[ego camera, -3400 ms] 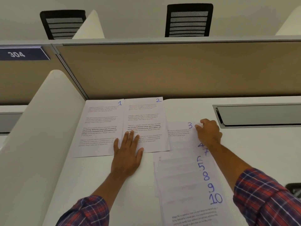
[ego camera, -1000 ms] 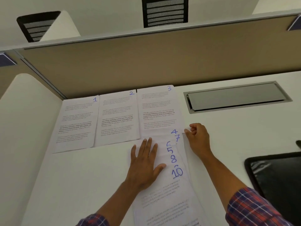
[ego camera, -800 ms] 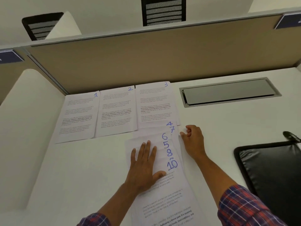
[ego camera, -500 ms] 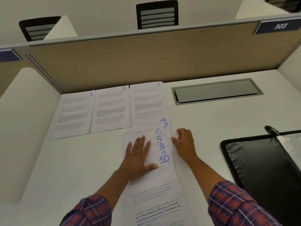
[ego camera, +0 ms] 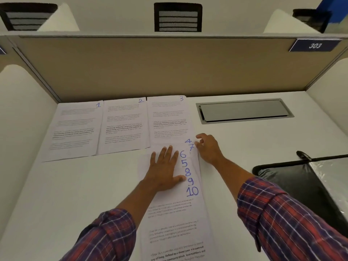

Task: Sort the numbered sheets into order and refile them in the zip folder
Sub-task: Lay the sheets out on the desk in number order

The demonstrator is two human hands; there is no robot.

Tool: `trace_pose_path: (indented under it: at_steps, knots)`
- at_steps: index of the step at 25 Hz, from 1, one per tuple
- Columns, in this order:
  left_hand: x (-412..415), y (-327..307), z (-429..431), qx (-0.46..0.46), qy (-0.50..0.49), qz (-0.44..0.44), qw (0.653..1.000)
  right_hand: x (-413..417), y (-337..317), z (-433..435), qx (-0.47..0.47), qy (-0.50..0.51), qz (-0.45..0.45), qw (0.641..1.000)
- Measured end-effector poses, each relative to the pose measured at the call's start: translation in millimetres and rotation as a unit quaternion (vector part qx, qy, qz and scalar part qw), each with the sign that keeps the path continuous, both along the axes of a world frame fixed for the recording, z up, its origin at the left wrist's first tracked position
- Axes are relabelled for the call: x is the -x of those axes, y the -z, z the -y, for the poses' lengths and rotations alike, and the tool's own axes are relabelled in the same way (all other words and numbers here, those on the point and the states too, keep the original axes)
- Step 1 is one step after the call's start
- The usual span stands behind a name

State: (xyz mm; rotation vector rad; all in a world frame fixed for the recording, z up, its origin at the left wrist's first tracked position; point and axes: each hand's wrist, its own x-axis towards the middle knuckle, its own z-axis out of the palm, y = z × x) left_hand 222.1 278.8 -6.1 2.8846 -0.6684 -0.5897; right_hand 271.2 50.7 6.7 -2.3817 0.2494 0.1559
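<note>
Sheets numbered 1 (ego camera: 75,129), 2 (ego camera: 124,125) and 3 (ego camera: 169,117) lie side by side along the back of the desk. Below sheet 3 a fanned stack of sheets (ego camera: 177,219) shows the numerals 4, 7, 6, 5, 8, 9 and 10 down its right side. My left hand (ego camera: 163,170) lies flat on the stack, fingers straight. My right hand (ego camera: 208,147) has curled fingers at the stack's upper right corner, and thumb and forefinger pinch the edge of sheet 4 (ego camera: 188,141). The black zip folder (ego camera: 301,187) lies open at the right.
A grey cable hatch (ego camera: 244,111) is set into the desk behind the right hand. A tan partition (ego camera: 169,68) closes the back and white dividers (ego camera: 22,129) stand at both sides. Bare desk (ego camera: 84,194) lies left of the stack.
My right hand has moved up along the stack's right edge to the corner by the 4. The numeral 9 now shows in full. My left hand stays flat on the stack.
</note>
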Motion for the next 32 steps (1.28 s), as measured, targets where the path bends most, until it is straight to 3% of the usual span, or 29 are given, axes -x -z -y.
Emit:
trace_pose_path:
  at_steps: [4, 8, 14, 19, 23, 32]
  knots:
    - [1.6, 6.5, -0.8, -0.004, 0.008, -0.005, 1.0, -35.8, 2.8, 2.7, 0.059, -0.064, -0.063, 0.994]
    - [-3.8, 5.1, 5.1, 0.006, -0.018, 0.021, 1.0, -52.1, 0.7, 2.6, 0.023, -0.05, -0.084, 0.995]
    - [-14.3, -10.9, 29.0, -0.017, -0.087, 0.028, 0.996, -49.8, -4.1, 10.1, -0.059, -0.06, -0.028, 0.996]
    - [17.3, 3.3, 44.7, -0.037, -0.132, -0.042, 0.99, -48.0, -9.5, 15.3, -0.077, -0.086, 0.001, 0.993]
    - [21.0, 6.6, 44.5, -0.004, -0.131, -0.026, 0.991, -46.5, -25.4, 24.1, -0.071, -0.08, 0.035, 0.994]
    - [21.3, 8.2, 45.5, 0.014, -0.124, -0.024, 0.992, -46.9, -120.4, 67.8, -0.107, -0.038, 0.221, 0.969]
